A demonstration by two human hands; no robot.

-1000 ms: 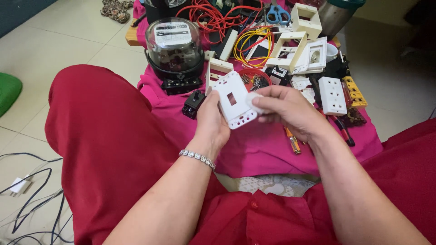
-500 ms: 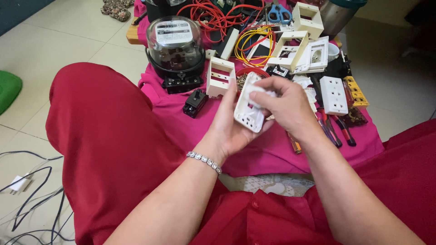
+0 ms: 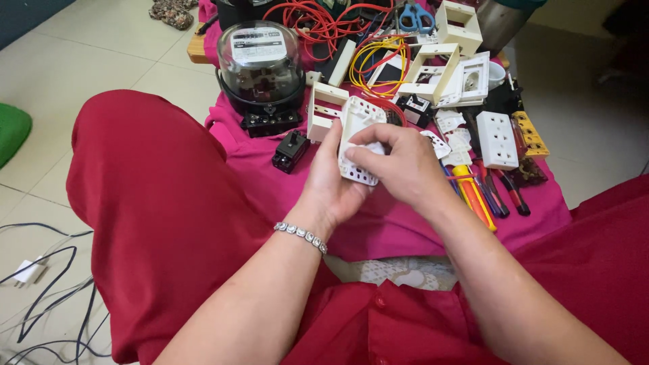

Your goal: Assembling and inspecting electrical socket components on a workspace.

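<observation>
Hands together over the lap, both gripping a white plastic switch plate [image 3: 357,138]; plate is flat, rectangular, hard and glossy, small holes along its edges, held tilted on edge above the pink cloth [image 3: 399,223]; left hand [image 3: 334,179] cups it from behind and below, beaded silver bracelet [image 3: 301,236] on the wrist; right hand [image 3: 405,165] pinches its front face, fingers curled; round glass-domed electric meter [image 3: 260,64] beyond; yellow-handled screwdriver [image 3: 473,196] just right of the hands; white socket block [image 3: 497,138] nearby.

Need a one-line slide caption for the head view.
Both hands, left hand and right hand, grip a white socket plate above a pink cloth strewn with electrical parts.
</observation>
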